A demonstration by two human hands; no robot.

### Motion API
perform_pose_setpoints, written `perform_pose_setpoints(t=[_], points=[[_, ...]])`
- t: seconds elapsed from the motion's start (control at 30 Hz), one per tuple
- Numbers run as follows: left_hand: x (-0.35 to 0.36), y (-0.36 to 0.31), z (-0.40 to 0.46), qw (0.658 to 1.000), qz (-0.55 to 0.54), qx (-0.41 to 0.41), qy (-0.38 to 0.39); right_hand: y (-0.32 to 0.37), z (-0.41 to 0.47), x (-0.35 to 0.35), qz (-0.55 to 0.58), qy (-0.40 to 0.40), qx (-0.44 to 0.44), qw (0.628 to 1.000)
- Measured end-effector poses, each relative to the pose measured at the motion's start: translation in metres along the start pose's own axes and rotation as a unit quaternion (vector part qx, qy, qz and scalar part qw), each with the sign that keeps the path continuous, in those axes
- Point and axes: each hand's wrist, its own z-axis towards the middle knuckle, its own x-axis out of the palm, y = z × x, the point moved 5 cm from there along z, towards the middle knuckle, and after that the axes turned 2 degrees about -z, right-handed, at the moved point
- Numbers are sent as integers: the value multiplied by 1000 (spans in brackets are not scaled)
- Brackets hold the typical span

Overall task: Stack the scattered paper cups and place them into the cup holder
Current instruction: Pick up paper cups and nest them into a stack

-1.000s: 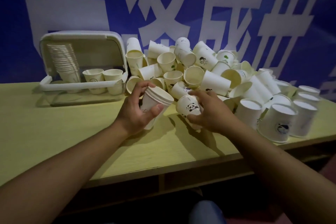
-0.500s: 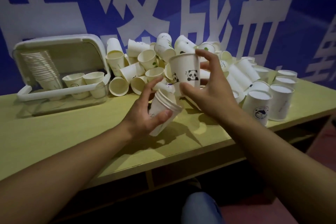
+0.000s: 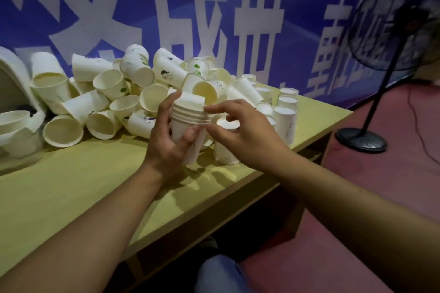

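Note:
My left hand (image 3: 164, 147) grips a stack of nested paper cups (image 3: 190, 116), held upright just above the table. Several rims show at the top of the stack. My right hand (image 3: 245, 133) is beside the stack on its right, with its index fingertip and thumb touching the rims and nothing held in it. Behind the stack lies a pile of scattered white paper cups (image 3: 112, 93), most on their sides. The white cup holder (image 3: 14, 83) is cut off at the left edge, with cups (image 3: 12, 121) in it.
Several cups stand upside down (image 3: 285, 116) near the right end of the yellow-green table (image 3: 71, 192). A black standing fan (image 3: 390, 26) stands on the red floor to the right, its base (image 3: 360, 139) close to the table corner. A blue banner covers the wall behind.
My right hand lifted a panda-print cup from the pile and set it into the stack in my left hand, then let go. The stack rose upright. The view swung right.

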Motion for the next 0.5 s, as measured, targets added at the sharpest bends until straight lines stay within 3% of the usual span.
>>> perform_pose_setpoints(t=[0.1,0.2,0.3,0.4,0.5], points=[[-7,3,-8,1000,-14,-1,5,-16,-6,-9,-82,-30,20,996],[-9,-2,-13,1000,-26,-3,16,-35,-7,-18,-209,-92,74,971],[-7,-6,-14,999,-30,-7,35,-49,-3,-17,-283,-96,117,947],[1,-10,-17,997,-30,-11,69,-63,-3,-13,-302,-72,148,939],[8,-8,-22,994,-10,-31,100,-75,-5,-14,-247,-70,164,952]])
